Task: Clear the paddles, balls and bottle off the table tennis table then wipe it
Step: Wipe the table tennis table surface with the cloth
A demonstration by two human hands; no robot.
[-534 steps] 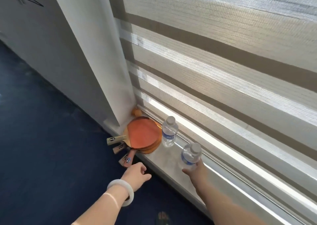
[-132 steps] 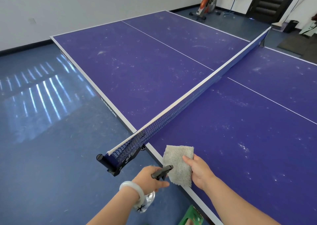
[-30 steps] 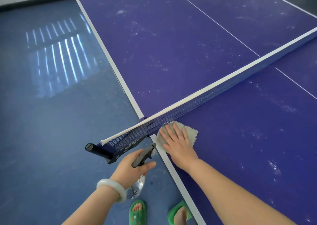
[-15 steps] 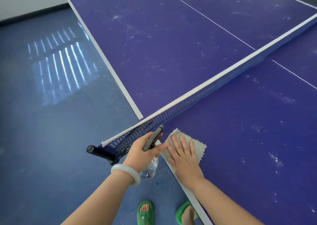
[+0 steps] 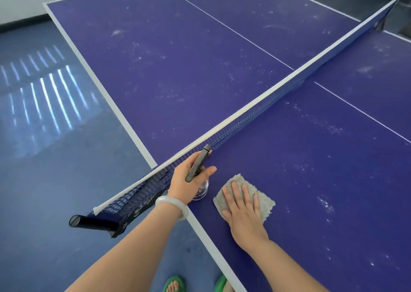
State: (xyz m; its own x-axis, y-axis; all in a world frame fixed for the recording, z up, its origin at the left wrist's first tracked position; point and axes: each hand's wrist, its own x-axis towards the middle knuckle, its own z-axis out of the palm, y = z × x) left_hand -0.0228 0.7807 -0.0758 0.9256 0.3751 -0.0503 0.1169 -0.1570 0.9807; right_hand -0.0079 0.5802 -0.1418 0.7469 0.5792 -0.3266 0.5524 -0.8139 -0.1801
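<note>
Since half a second ago the cloth [image 5: 265, 202] has slid along the table [image 5: 311, 158] away from the net [image 5: 233, 133] and a little further in from the near edge line. The left hand [image 5: 189, 180] has brought the spray bottle [image 5: 198, 162] from out over the floor [image 5: 55, 180] to above the table top, just beside the net. My read: clearing is finished and the wipe has barely started, with a spray likely next, though that is a guess. The right hand [image 5: 242, 211] lies flat on the cloth, fingers straight and slightly apart, pressing it down onto the surface near the side line. The left hand's fingers are curled round the bottle's neck with the thumb sticking out to the side; the dark nozzle points up toward the net tape, and whether the bottle's clear base touches the table I cannot tell. Table condition: blue-purple top, white lines, whitish specks and smears scattered over both halves, so nearly all of it still needs wiping. The cloth is small, grey and fuzzy, so many passes seem needed. Further out there is a pale bracelet [image 5: 172, 207] on the left wrist, the dark net post [image 5: 93, 221] overhanging the table edge, and green sandals [image 5: 174, 284] on the floor below.
</note>
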